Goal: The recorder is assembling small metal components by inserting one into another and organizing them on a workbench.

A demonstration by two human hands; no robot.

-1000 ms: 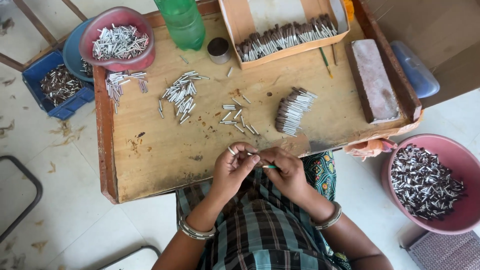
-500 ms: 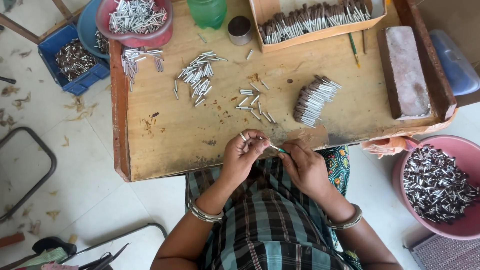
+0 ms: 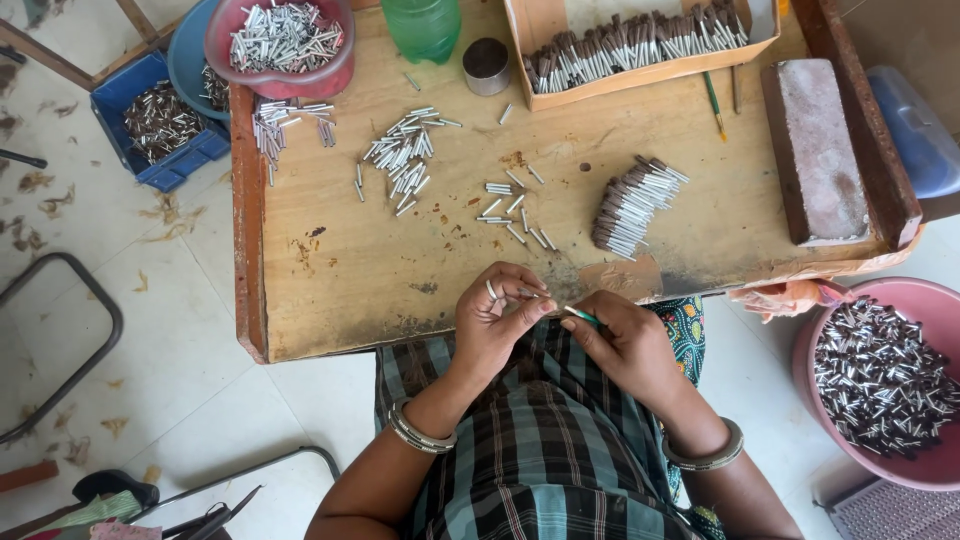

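Left hand point(image 3: 497, 325) is curled at the near edge of the wooden table point(image 3: 400, 270), fingers pinched on a small white tube point(image 3: 528, 294). Right hand point(image 3: 628, 338) sits just beside it, fingertips closed on a thin green stick point(image 3: 581, 315) pointing toward the tube. Both hands are over the lap. On the table: loose tubes point(image 3: 512, 212), a stacked row of brown-tipped tubes point(image 3: 633, 205), a brick point(image 3: 818, 150). A pink bowl point(image 3: 925, 470) of tubes stands at the right.

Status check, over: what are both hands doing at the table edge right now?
Left hand pinching small white tube. Right hand holding thin green stick at it. Nothing between them; wooden table just beyond.
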